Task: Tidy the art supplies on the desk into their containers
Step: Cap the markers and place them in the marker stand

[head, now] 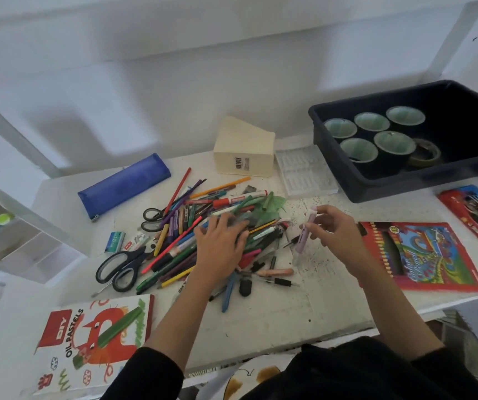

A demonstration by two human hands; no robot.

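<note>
- Clear plastic drawer organiser (pixel 6 226), far left: small round green, blue and yellow pieces are sitting in an upper compartment.
- Flat white-and-red oil pastels box (pixel 58 327), near desk edge: one green pastel stick (pixel 119 326) is lying on its lid.
- Blue zipped fabric pencil case (pixel 125 183): lying closed; contents cannot be told.
- Loose heap of coloured pencils, pens and markers (pixel 180 226): sprawling mid-desk on the white desk (pixel 275 313).
- Left hand (pixel 220 243): resting on that heap, fingers spread and released.
- Cream plastic bin (pixel 243 148): lying behind the heap.
- Right hand (pixel 335 229): pinching a pale lilac stick (pixel 304 235) just right of the heap.
- Dark rectangular plastic tub (pixel 376 189): holding five dark round cups (pixel 372 121) and one roll of tape (pixel 425 153).
- Red flat colour-pencil box (pixel 422 255): lying shut at the right.
</note>
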